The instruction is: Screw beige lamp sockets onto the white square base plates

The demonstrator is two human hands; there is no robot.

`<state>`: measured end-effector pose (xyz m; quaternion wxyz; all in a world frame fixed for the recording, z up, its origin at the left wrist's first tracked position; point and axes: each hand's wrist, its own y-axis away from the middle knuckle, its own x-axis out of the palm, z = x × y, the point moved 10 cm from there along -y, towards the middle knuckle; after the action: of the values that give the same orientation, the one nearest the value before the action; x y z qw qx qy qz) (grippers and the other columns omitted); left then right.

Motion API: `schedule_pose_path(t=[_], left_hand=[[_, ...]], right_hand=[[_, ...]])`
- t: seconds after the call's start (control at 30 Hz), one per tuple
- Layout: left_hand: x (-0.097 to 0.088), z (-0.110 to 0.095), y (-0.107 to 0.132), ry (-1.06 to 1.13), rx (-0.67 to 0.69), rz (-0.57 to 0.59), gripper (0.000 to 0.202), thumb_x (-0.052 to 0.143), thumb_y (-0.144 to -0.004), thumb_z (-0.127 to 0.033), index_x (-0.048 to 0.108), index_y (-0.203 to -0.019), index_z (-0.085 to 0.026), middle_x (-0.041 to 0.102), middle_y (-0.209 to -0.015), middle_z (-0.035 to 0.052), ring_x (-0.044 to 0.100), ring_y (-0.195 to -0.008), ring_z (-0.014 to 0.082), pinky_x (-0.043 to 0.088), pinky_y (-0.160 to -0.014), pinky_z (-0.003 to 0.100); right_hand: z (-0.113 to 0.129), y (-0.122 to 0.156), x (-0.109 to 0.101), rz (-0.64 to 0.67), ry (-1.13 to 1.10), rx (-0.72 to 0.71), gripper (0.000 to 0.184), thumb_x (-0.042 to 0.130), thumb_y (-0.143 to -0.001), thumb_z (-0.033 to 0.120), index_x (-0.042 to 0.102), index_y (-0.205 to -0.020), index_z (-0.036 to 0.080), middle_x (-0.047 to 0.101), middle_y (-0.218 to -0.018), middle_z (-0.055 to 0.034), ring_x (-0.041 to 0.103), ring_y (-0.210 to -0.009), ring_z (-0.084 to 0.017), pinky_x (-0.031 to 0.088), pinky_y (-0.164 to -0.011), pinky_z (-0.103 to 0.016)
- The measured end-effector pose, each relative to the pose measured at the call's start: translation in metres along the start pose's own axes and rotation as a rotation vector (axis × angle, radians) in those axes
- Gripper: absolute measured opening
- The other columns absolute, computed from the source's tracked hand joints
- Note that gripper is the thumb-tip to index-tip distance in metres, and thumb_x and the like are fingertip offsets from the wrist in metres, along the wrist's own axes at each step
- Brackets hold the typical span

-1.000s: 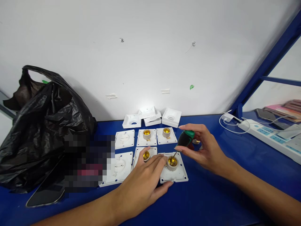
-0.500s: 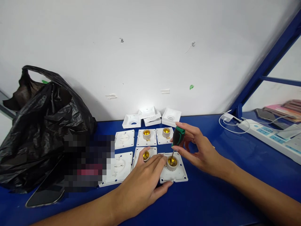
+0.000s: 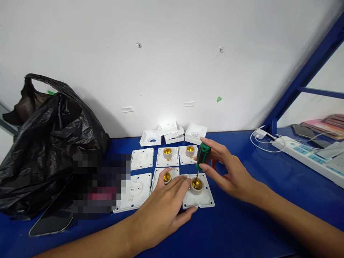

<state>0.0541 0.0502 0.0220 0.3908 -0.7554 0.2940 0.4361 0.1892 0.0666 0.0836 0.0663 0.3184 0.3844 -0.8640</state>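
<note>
My left hand (image 3: pixel 163 208) lies flat on the blue table, fingers pressing the white square lamp-holder plate (image 3: pixel 204 201) at its left edge. On that plate sits a round socket with a brass inside (image 3: pixel 197 185). My right hand (image 3: pixel 228 173) pinches a green-and-black screwdriver (image 3: pixel 202 156) almost upright, its metal tip down inside the socket.
Several more white plates, some with brass sockets (image 3: pixel 167 153), lie in rows behind. White box covers (image 3: pixel 195 133) stand against the wall. A black plastic bag (image 3: pixel 45 143) and a phone (image 3: pixel 51 224) are at the left. A power strip (image 3: pixel 309 156) with cables lies at the right.
My right hand has swung the screwdriver from tilted to nearly upright over the socket and shifted slightly left. My left hand has stayed put.
</note>
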Motion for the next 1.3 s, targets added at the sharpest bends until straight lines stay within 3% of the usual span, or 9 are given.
schedule_pose_path(t=[0.2,0.4,0.63,0.87,1.07,1.3], left_hand=[[-0.0016,-0.0014,0.0002,-0.019,0.003,-0.005,0.035,0.069,-0.107,-0.035,0.05,-0.131,-0.02,0.072,-0.135,0.0124,0.071,-0.125,0.0321,0.028,-0.126,0.064],[-0.0011,-0.0003,0.0,-0.021,-0.005,0.001,0.031,0.065,-0.108,-0.036,0.051,-0.131,-0.019,0.072,-0.135,0.0126,0.071,-0.125,0.0331,0.027,-0.126,0.066],[-0.0002,-0.0002,0.0,-0.02,-0.004,-0.001,0.032,0.066,-0.108,-0.035,0.05,-0.131,-0.02,0.071,-0.136,0.0131,0.07,-0.126,0.033,0.026,-0.126,0.066],[-0.001,-0.0013,-0.0002,-0.018,0.001,0.004,0.031,0.064,-0.11,-0.035,0.049,-0.132,-0.02,0.072,-0.135,0.0132,0.07,-0.125,0.0322,0.028,-0.125,0.065],[-0.0024,-0.0017,0.0009,-0.019,0.004,-0.011,0.029,0.063,-0.11,-0.037,0.051,-0.132,-0.021,0.072,-0.135,0.0129,0.071,-0.124,0.0319,0.03,-0.125,0.063],[-0.003,-0.0014,-0.0008,-0.002,-0.007,-0.001,0.028,0.062,-0.11,-0.036,0.051,-0.132,-0.022,0.073,-0.134,0.0114,0.072,-0.124,0.0306,0.031,-0.126,0.061]], right_hand=[[-0.0048,-0.001,-0.0069,-0.079,0.06,0.033,0.057,0.069,-0.104,0.029,0.042,-0.154,0.035,0.065,-0.087,0.0041,0.061,-0.06,-0.013,0.052,-0.057,-0.031],[-0.0085,0.0005,-0.0058,-0.069,0.049,0.053,0.058,0.065,-0.105,0.03,0.038,-0.157,0.037,0.07,-0.105,-0.0013,0.066,-0.072,-0.016,0.053,-0.059,-0.033],[-0.0076,0.0003,-0.0022,-0.032,-0.002,0.039,0.062,0.06,-0.107,0.027,0.033,-0.163,0.038,0.069,-0.11,-0.0036,0.069,-0.082,-0.02,0.058,-0.063,-0.036],[-0.0027,-0.0012,-0.0046,-0.058,-0.006,-0.007,0.061,0.064,-0.106,0.024,0.039,-0.159,0.039,0.068,-0.133,-0.007,0.065,-0.072,-0.014,0.06,-0.061,-0.033],[-0.0052,0.0008,0.0027,0.015,-0.022,0.042,0.067,0.06,-0.108,0.024,0.029,-0.166,0.037,0.071,-0.133,-0.0093,0.068,-0.074,-0.016,0.063,-0.062,-0.036],[-0.005,0.0012,-0.0047,-0.073,0.022,-0.003,0.059,0.069,-0.104,0.026,0.043,-0.156,0.037,0.07,-0.122,-0.0055,0.064,-0.066,-0.013,0.058,-0.057,-0.034]])
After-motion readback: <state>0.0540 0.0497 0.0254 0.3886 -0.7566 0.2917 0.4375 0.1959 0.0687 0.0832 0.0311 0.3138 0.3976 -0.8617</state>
